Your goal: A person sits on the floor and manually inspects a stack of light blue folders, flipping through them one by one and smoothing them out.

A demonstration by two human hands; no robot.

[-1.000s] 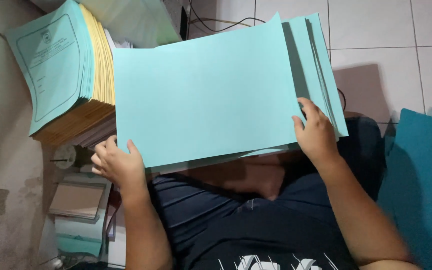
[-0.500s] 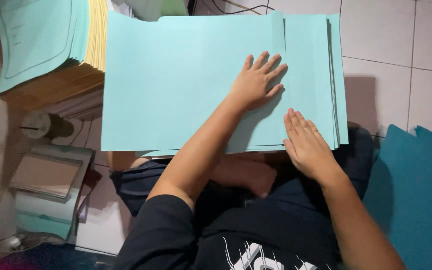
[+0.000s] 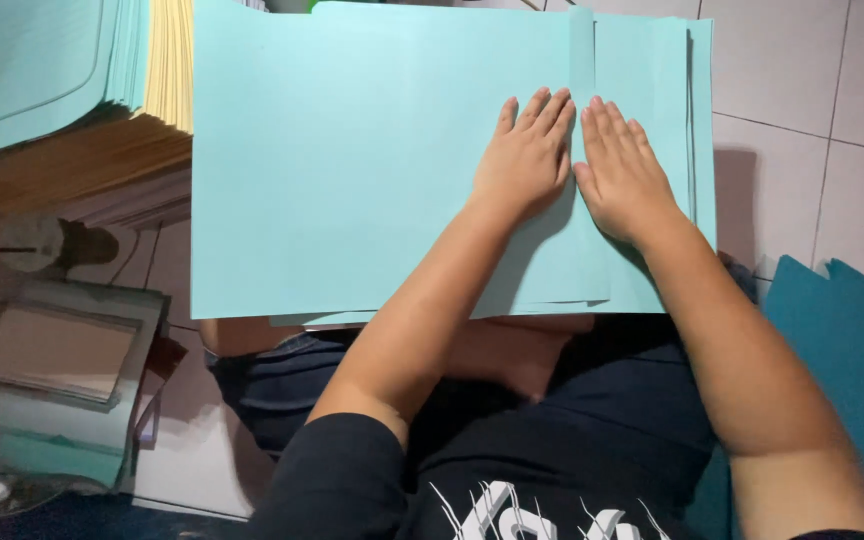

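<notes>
A large light-blue paper sheet lies on top of a stack of the same sheets across my lap and the floor. My left hand lies flat on it, fingers together, just left of a vertical fold edge near the sheet's right side. My right hand presses flat right beside it, on the other side of that edge. Both palms face down and hold nothing. The lower sheets peek out at the right.
A tall pile of blue and yellow folders stands at the upper left. Below it sit a small round object and a stack of books. White floor tiles lie to the right, a teal cushion at lower right.
My left hand came off the sheet's left edge and crossed to the right side. My right hand slid up from the lower right edge; both now lie side by side at the fold.
</notes>
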